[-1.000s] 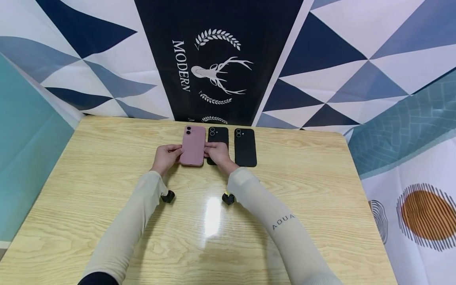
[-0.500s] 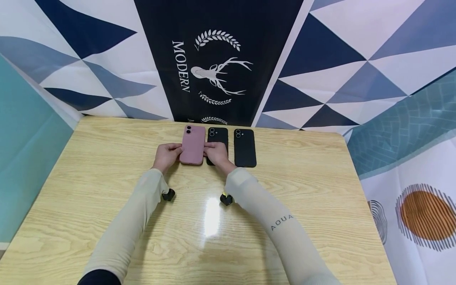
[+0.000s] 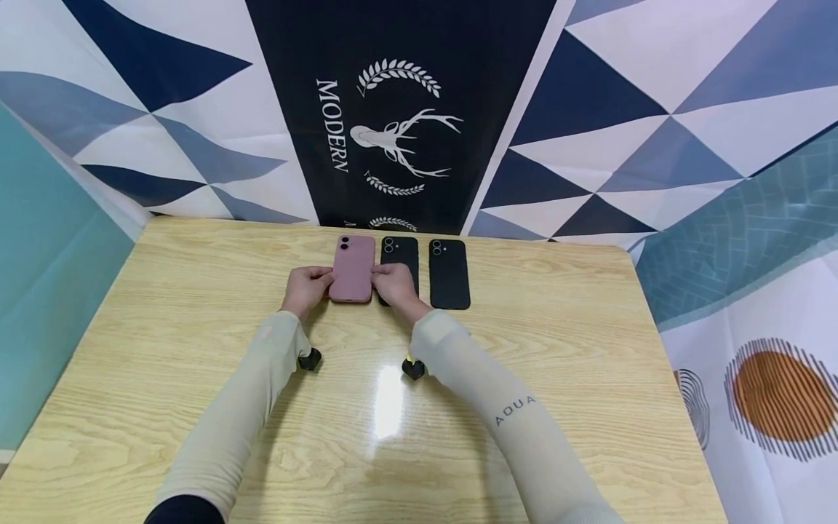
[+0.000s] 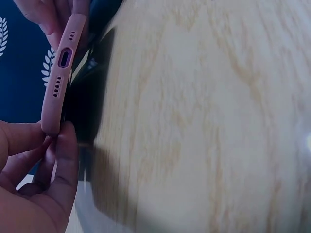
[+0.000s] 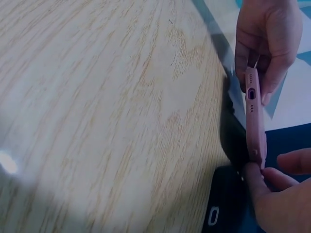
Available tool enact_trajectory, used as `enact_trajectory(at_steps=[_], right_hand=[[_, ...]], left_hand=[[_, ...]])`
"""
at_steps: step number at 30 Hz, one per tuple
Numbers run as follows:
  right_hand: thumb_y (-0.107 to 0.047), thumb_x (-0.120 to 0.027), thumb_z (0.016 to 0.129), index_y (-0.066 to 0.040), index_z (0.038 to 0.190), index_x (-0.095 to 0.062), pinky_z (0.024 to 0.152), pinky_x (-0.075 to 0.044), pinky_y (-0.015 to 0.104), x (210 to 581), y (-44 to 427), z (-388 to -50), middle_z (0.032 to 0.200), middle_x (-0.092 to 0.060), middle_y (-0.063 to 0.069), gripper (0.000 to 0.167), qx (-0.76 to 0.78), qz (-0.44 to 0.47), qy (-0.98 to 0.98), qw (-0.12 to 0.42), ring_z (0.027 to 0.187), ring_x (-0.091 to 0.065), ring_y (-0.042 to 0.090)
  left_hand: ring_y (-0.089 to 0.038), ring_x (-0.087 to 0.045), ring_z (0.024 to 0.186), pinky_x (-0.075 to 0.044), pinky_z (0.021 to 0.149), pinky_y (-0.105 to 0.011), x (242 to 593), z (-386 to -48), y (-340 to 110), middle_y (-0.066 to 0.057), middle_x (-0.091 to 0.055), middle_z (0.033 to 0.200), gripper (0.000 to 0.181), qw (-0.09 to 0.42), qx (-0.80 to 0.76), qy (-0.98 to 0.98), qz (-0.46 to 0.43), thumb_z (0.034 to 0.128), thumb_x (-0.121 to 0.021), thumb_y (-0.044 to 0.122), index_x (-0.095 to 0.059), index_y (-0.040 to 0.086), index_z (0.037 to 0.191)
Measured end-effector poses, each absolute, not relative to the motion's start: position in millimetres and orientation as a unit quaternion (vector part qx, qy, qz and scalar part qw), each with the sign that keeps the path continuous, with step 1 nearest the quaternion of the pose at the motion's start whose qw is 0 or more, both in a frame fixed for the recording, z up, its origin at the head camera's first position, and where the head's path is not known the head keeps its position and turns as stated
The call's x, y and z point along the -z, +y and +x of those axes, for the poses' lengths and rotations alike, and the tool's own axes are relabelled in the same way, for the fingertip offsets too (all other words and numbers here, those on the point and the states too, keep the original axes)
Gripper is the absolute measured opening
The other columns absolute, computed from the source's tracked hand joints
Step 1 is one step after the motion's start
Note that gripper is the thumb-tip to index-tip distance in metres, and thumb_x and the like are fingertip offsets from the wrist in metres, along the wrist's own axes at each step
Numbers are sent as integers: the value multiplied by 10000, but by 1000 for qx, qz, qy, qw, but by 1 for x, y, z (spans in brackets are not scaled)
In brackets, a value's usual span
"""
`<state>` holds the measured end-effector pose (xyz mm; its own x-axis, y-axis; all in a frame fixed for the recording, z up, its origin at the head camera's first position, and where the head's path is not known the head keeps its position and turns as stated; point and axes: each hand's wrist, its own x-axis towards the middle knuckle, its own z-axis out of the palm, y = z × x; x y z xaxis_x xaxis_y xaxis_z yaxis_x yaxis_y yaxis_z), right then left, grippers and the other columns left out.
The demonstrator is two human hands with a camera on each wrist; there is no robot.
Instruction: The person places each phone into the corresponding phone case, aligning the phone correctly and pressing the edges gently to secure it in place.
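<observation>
A pink-cased smartphone (image 3: 353,271), camera side up, is near the table's back edge. My left hand (image 3: 305,289) pinches its left edge between thumb and fingers, and my right hand (image 3: 396,284) pinches the right edge. In the left wrist view, the charging port end of the pink phone (image 4: 54,97) faces the camera, just over a dark shadow. Under my right hand lies a black phone (image 3: 401,252), partly covered by the fingers. A second black phone (image 3: 449,276) lies flat to its right, untouched.
The light wooden table (image 3: 366,466) meets a patterned wall covering (image 3: 399,138) close behind the phones. Small black devices, a left one (image 3: 310,359) and a right one (image 3: 413,368), sit at the wrists below the sleeves.
The pink phone has come down slightly toward the table, with both hands still holding its edges. The two black phones have stayed in place.
</observation>
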<state>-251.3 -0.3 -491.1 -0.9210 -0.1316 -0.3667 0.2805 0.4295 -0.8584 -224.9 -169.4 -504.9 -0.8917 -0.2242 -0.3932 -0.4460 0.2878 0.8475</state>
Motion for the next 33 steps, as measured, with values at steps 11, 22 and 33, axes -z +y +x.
enact_trajectory(at_steps=[11, 22, 33], right_hand=[[-80, -472, 914, -59, 1241, -604, 542, -393, 193, 482, -8, -249, 1275, -600, 91, 354, 467, 31, 863, 188, 849, -589, 176], [-13, -438, 883, -75, 580, -413, 418, -249, 197, 484, -18, -246, 587, -358, 7, 310, 385, -38, 906, 171, 499, -314, 117], [-105, -457, 909, -12, 927, -625, 532, -381, 213, 484, -19, -233, 904, -633, 106, 193, 358, -82, 909, 199, 686, -491, 164]], left_hand=[[-220, -601, 1057, -505, 817, -256, 508, -227, -169, -148, -623, 1222, 310, 93, -517, 826, -202, 959, -532, 198, -627, 36, 1205], [-193, -627, 966, -506, 729, -195, 504, -226, -169, -151, -640, 1191, 300, 92, -493, 843, -196, 956, -541, 198, -638, 40, 1192], [-210, -605, 1012, -476, 725, -192, 502, -225, -168, -156, -631, 1201, 300, 108, -476, 849, -205, 952, -543, 184, -631, 30, 1194]])
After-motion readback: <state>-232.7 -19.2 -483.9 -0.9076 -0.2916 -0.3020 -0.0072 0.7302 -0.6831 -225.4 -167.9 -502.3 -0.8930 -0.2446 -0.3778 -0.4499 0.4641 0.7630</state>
